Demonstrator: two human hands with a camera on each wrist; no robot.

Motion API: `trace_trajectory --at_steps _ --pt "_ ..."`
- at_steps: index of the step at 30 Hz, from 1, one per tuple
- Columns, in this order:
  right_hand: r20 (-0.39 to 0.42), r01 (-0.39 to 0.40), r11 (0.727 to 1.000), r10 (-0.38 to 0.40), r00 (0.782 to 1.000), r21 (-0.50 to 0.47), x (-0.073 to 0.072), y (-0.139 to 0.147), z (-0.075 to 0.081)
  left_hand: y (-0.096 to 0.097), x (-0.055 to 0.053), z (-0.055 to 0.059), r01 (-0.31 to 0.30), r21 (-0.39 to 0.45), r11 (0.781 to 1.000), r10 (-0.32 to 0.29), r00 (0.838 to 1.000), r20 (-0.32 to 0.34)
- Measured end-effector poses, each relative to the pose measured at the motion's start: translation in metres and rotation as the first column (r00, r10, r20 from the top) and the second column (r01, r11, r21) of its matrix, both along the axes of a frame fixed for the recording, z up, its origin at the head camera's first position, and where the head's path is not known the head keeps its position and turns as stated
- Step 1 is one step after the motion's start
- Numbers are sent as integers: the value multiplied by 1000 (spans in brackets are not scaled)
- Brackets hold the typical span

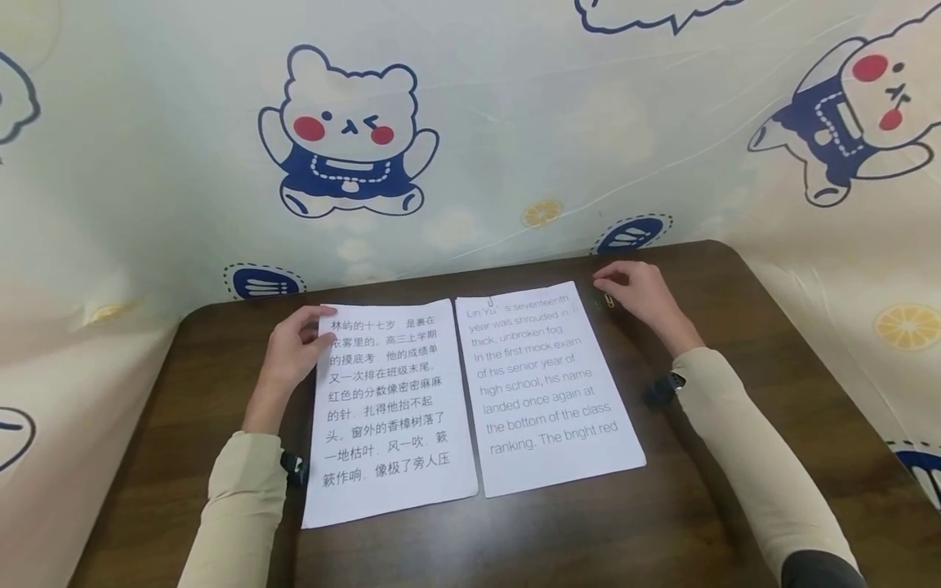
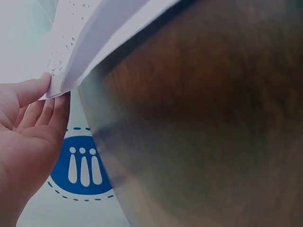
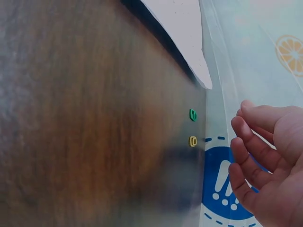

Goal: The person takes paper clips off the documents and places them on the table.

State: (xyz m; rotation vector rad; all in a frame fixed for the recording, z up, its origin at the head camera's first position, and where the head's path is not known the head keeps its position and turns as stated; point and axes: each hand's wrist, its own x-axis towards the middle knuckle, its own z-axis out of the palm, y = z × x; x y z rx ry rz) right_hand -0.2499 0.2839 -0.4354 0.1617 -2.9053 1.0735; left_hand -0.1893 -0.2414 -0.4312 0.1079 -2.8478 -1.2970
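Note:
My left hand pinches the upper left corner of a stack of paper printed with Chinese text. In the left wrist view, the thumb lies on top of that corner and the fingers are under it. Beside it lies a second stack of paper with English text, a paper clip at its top edge. My right hand hovers near a green paper clip and a yellow paper clip, its fingers loosely bent. Nothing shows between its thumb and index finger.
Both stacks lie on a dark brown wooden table with rounded far corners. A pale curtain printed with cartoon bears and orange slices hangs behind and around it. Each wrist wears a small black device.

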Motion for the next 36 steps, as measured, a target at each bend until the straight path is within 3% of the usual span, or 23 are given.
trace_trajectory --at_steps 14,19,24,30,36 --pt "11 -1 1000 1 1000 -12 -1 -3 -4 -3 -6 -3 4 -21 1000 -4 1000 24" --pt "17 -3 999 4 1000 -35 -1 -6 -5 -4 -7 -7 5 6 1000 -5 999 37" --pt "21 -9 999 11 1000 -53 0 -9 -1 -4 -7 -6 -22 44 999 21 1000 7" --pt "16 -5 995 6 1000 -97 3 -16 1 9 -3 4 -66 76 995 68 998 -15" --pt "16 19 992 -17 1000 -123 5 -20 -3 34 0 11 -3 66 998 4 1000 -13"
